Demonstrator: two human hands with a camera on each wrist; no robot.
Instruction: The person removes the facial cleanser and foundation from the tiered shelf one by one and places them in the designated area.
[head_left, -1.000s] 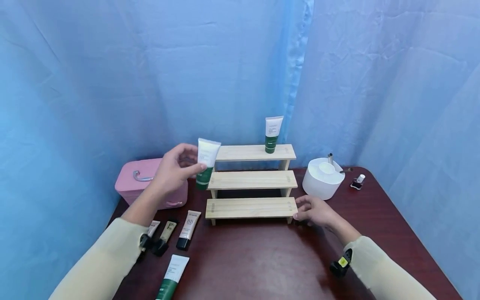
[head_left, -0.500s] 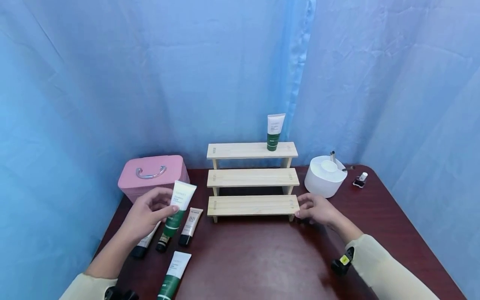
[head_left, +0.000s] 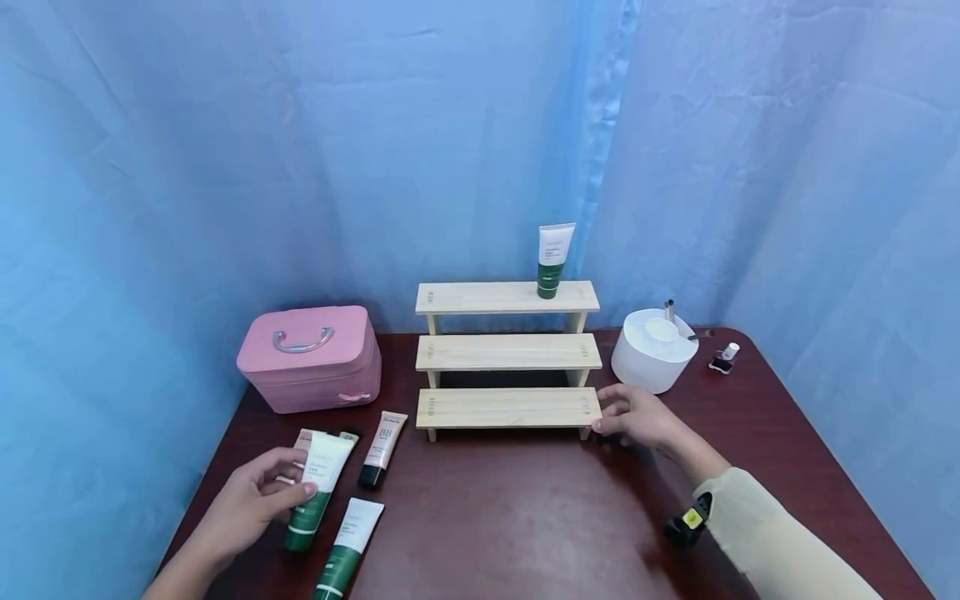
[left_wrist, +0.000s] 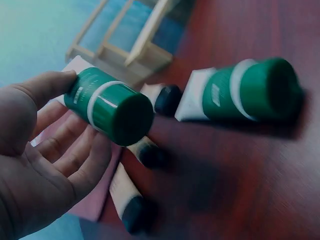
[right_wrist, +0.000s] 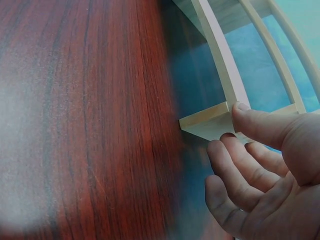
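My left hand (head_left: 251,500) holds a white-and-green squeeze tube (head_left: 318,483), cap down, between thumb and fingers over the left of the table. In the left wrist view its green cap (left_wrist: 132,117) faces the camera. A matching squeeze tube (head_left: 349,546) lies just right of it. Beige BB cream tubes (head_left: 383,446) lie close by, partly hidden behind the hand and the held tube. At the right end of the three-step wooden shelf (head_left: 506,408), my right hand (head_left: 637,418) touches the lowest board with its thumb (right_wrist: 245,112), the other fingers loosely bent beside the end panel.
Another white-and-green tube (head_left: 553,260) stands on the shelf's top step. A pink case (head_left: 307,354) sits at the back left. Right of the shelf are a white brush holder (head_left: 648,358) and a small nail polish bottle (head_left: 724,358). Blue curtains (head_left: 450,150) hang behind the table.
My left hand has moved down and left with the squeeze tube, from beside the shelf to above the tubes on the table. The right hand has stayed at the shelf's end.
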